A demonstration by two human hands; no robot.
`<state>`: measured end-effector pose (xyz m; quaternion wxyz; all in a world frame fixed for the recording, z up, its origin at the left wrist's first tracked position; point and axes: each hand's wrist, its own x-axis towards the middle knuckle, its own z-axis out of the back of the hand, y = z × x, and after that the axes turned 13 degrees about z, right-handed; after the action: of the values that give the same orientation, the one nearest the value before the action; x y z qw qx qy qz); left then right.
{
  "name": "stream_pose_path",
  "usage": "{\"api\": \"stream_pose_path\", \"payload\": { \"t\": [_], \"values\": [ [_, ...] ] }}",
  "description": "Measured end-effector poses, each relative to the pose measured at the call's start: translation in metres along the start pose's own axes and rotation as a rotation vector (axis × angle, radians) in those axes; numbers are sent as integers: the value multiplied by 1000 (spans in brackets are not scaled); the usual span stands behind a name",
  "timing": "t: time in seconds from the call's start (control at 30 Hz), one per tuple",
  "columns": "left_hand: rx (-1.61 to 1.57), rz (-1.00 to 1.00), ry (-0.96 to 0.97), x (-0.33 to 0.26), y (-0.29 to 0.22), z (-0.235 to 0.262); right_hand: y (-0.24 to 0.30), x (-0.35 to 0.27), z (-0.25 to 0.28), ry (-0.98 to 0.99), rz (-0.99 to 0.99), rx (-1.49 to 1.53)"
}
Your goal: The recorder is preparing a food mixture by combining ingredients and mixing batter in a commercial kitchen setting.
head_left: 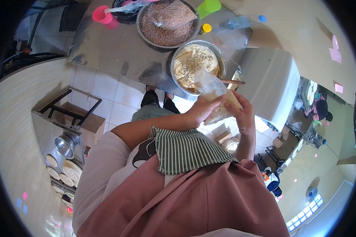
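Note:
My left hand (201, 111) and my right hand (243, 113) both grip a clear plastic bag (216, 114) of pale chopped nuts or similar crumbs. The bag leans away from me, its clear upper end over the near rim of a metal bowl (173, 75). Thick cream-coloured mixture (182, 67) fills the bowl, with pale bits (201, 62) scattered on top. A wooden handle (234, 81) sticks out over the bowl's right rim. Parts of my fingers are hidden behind the bag.
Beyond the bowl, a wide pan (140, 31) holds brown grains and a filled plastic bag (174, 17). A pink cup (105, 17), green cup (209, 8), yellow-lidded jar (205, 28) and water bottle (241, 22) stand around. A white appliance (271, 83) is right of the table (118, 51).

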<state>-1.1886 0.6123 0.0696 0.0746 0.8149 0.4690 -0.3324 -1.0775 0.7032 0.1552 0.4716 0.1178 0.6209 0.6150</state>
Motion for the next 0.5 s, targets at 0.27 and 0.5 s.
{"api": "stream_pose_path", "payload": {
  "t": [0.27, 0.5],
  "values": [
    [-12, -176, 33, 1, 1, -9, 1, -4, -3, -104, 47, 119],
    [-89, -235, -16, 6, 5, -13, -4, 0, -6, -201, 83, 73]
  ]
}}
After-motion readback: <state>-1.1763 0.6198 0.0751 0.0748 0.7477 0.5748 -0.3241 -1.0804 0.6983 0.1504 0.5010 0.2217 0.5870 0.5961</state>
